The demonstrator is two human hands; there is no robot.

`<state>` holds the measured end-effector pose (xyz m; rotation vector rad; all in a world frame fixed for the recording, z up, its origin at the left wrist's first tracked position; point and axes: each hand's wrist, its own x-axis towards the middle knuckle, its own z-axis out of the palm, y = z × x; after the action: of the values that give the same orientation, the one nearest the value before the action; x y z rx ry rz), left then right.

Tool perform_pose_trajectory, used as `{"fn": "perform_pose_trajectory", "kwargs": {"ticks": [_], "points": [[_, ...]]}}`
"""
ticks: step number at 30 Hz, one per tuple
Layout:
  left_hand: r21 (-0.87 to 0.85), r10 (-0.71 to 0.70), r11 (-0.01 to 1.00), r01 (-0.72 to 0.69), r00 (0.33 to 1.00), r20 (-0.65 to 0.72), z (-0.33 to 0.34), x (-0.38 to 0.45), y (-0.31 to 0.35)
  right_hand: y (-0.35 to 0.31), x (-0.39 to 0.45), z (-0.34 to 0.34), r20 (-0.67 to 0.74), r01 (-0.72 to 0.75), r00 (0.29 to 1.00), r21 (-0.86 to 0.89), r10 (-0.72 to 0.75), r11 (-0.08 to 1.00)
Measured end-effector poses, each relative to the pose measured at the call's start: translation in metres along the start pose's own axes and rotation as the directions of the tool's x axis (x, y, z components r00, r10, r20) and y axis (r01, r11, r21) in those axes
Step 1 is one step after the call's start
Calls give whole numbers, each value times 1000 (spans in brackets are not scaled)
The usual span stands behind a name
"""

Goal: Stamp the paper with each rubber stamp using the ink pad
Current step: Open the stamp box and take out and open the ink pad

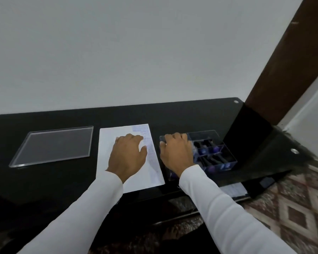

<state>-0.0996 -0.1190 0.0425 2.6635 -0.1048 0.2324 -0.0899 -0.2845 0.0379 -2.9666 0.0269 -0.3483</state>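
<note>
Fingers [130,139] of the left hand [128,155] curling loosely, resting on the white paper [117,136] and pinning it flat on the black glass table [62,118]. Right hand [176,153] reaching over the left end of the clear compartment box [228,156], fingers bent down over its rim; cannot tell whether gripping anything. Lying in the box's compartments, dark-handled rubber stamps [217,159] with purple faces. Showing along the paper's right edge, a column of blue stamp marks [151,151]. Sitting left of the paper, apart from it, a clear flat tray [53,145].
</note>
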Motion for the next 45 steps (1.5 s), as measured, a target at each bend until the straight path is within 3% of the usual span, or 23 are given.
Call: {"fn": "perform_pose_trajectory", "kwargs": {"ticks": [9, 18, 22, 27, 35, 45], "points": [[-53, 128, 991, -126, 991, 46, 31, 3, 49, 54, -11, -4, -1, -108, 994, -51, 108, 993], [-9, 236, 971, -237, 959, 154, 57, 19, 53, 57, -9, 0, 20, -126, 992, -56, 127, 990], [65, 260, 956, -286, 928, 265, 59, 21, 53, 52, -6, -1, 68, -171, 982, -77, 176, 982], [214, 284, 909, -358, 907, 311, 60, 21, 52, 45, 2, -4, 146, -221, 964, -32, 223, 975], [291, 279, 883, -368, 911, 305, 63, 21, 55, 38, 6, -9, 201, -324, 929, 33, 311, 946], [243, 270, 910, -337, 924, 271, 65, 19, 58, 26, 17, -11, 299, -443, 868, 105, 397, 890]]}}
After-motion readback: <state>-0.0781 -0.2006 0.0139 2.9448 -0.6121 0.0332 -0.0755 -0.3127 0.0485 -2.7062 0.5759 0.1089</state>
